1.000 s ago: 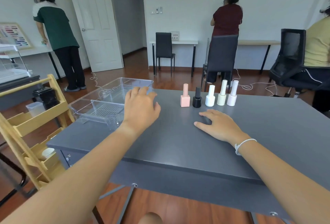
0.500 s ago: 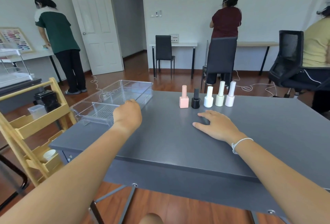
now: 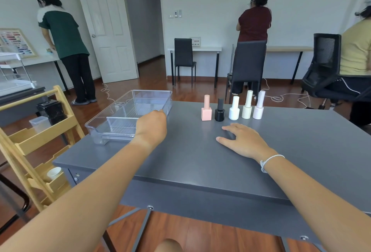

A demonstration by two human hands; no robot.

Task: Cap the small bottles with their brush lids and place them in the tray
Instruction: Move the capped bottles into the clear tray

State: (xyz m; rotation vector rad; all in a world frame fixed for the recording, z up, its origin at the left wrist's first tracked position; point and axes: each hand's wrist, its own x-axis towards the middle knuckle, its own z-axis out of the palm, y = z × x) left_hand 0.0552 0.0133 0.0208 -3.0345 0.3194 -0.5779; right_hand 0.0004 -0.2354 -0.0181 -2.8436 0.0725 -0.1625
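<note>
The left hand (image 3: 151,126) grips the clear tray's (image 3: 128,111) near edge, the right hand (image 3: 242,141) lies flat on the counter (image 3: 200,163) before five capped bottles (image 3: 232,108).

Bright, even daylight fills the room; soft shadows lie under the right hand (image 3: 244,141) on the table (image 3: 200,163). Sharp focus throughout, with wide-angle bending at the edges.
</note>
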